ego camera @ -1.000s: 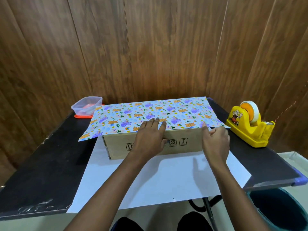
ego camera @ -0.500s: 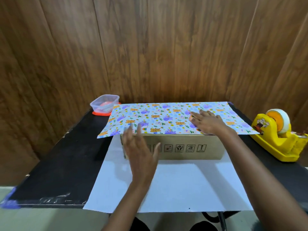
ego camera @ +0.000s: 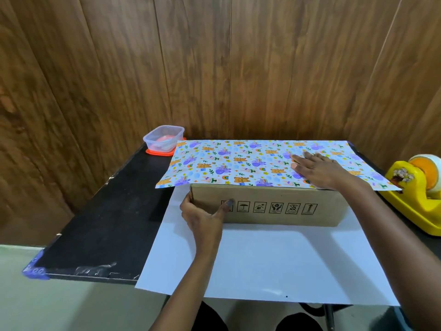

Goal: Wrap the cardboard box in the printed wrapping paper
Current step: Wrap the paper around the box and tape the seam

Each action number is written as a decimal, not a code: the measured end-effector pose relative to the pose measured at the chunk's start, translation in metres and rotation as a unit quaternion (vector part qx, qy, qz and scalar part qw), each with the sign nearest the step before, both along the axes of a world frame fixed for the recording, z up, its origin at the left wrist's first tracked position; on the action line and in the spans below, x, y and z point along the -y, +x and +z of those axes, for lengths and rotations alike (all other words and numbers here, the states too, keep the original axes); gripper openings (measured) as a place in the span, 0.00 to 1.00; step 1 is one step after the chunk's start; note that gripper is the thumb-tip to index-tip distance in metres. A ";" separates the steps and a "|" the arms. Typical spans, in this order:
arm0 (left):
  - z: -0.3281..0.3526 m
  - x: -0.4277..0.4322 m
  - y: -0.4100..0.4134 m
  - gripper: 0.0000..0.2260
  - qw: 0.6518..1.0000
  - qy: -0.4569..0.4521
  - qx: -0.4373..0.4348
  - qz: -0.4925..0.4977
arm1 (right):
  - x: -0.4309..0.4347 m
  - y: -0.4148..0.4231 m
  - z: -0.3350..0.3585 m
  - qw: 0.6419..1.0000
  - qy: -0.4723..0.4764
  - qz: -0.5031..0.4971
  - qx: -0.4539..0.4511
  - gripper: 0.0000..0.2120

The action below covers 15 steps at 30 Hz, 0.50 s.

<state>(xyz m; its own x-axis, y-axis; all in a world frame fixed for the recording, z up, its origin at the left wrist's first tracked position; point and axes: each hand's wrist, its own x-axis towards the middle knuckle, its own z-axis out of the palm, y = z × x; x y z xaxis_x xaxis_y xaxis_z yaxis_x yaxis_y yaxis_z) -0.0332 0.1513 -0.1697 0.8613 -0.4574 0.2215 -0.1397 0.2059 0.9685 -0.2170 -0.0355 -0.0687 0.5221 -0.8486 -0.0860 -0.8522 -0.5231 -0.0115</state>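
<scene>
Bearing six handling pictograms point(ego camera: 276, 208): cardboard box point(ego camera: 330, 211)

cardboard box point(ego camera: 267, 195) | front face | 6 handling pictograms point(ego camera: 276, 208) | captions unreadable

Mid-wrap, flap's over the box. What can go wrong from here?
1. Only the right hand, lying flat, pins the wrapping paper on the cardboard box; reaching for the tape dispenser may let the flap spring back.
2. The left hand grips the box's corner; a nudge could skew it on the sheet.
</scene>
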 end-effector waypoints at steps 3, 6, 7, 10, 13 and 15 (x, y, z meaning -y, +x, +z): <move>0.001 0.000 0.001 0.41 1.000 0.006 0.001 0.003 | 0.000 0.000 0.000 1.000 -0.004 0.002 -0.003 0.25; -0.002 0.001 0.005 0.43 1.000 0.004 0.006 -0.001 | 0.000 0.002 0.000 1.000 -0.002 0.003 0.001 0.25; -0.003 0.001 0.005 0.43 1.000 0.005 0.007 -0.003 | -0.001 0.002 0.001 1.000 0.005 -0.002 0.012 0.25; -0.005 0.003 0.006 0.42 1.000 -0.004 0.012 -0.009 | -0.002 0.003 0.000 0.999 0.014 -0.014 0.045 0.25; -0.007 0.003 0.007 0.42 1.000 0.000 0.019 -0.006 | -0.003 0.004 0.000 0.999 0.012 -0.011 0.041 0.25; -0.007 0.003 0.006 0.42 1.000 0.005 0.025 -0.003 | -0.003 0.003 -0.001 0.999 0.013 -0.011 0.045 0.25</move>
